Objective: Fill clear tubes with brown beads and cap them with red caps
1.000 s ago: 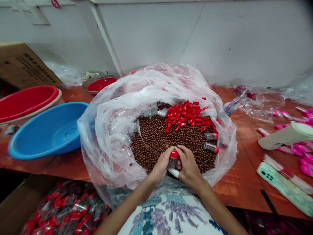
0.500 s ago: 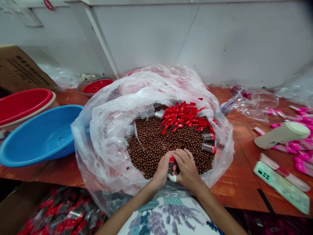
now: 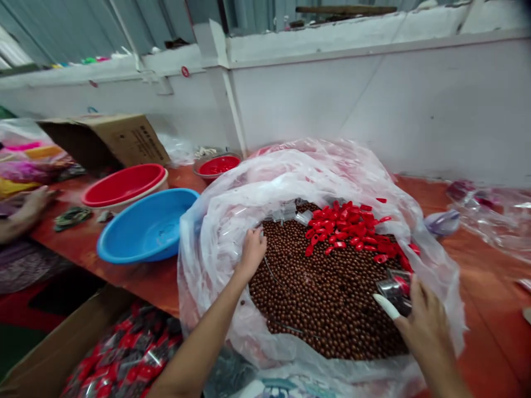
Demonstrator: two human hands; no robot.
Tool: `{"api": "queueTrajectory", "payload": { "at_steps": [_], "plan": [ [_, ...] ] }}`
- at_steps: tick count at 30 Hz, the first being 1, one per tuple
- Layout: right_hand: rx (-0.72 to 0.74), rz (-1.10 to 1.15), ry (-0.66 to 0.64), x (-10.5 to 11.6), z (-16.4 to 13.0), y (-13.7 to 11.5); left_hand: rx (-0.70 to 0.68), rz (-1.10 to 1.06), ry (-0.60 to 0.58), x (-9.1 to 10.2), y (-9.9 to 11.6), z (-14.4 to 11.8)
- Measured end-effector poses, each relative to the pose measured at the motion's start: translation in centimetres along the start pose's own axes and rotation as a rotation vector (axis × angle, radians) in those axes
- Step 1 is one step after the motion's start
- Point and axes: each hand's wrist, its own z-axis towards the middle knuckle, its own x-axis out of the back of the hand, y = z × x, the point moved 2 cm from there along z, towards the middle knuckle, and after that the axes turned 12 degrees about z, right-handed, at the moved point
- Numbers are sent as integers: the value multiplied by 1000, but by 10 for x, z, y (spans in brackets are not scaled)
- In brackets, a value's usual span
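A plastic-lined tub (image 3: 446, 298) holds a bed of small brown beads (image 3: 315, 298). My left hand (image 3: 252, 251) is at its left edge among clear tubes (image 3: 284, 213), fingers curled together; what they pinch is mostly hidden. At the right edge, my right hand (image 3: 429, 323), its thumb in a white finger cover (image 3: 386, 307), has thumb and fingers around a red-capped clear tube (image 3: 400, 304) beside another such tube (image 3: 390, 287). Small red plastic pieces (image 3: 344, 224) are heaped on the beads towards the back.
Left of the tub stand a blue basin (image 3: 145, 243), a red basin (image 3: 124, 188) and a cardboard box (image 3: 133, 138). A carton (image 3: 50, 348) of filled red-capped tubes sits below the table edge. Another person's hand (image 3: 37, 202) shows at far left.
My hands were together over the front of the beads around a red-capped tube. They have parted, left hand to the left edge, right hand to the right. The view has swung left and up.
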Motion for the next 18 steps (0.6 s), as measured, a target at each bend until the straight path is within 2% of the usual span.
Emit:
{"api": "queueTrajectory", "payload": {
  "at_steps": [4,8,14,18],
  "plan": [
    [139,166,-112,-18,-14,-22,-5,87,11,0,-2,9],
    [241,214,-266,-38,-27,-36,51,189,60,8,-10,5],
    [275,278,-334,-50,-35,-35,35,220,-20,13,-37,1],
    [300,313,-359,-52,-37,-46,16,154,-25,13,-30,-4]
  ]
}}
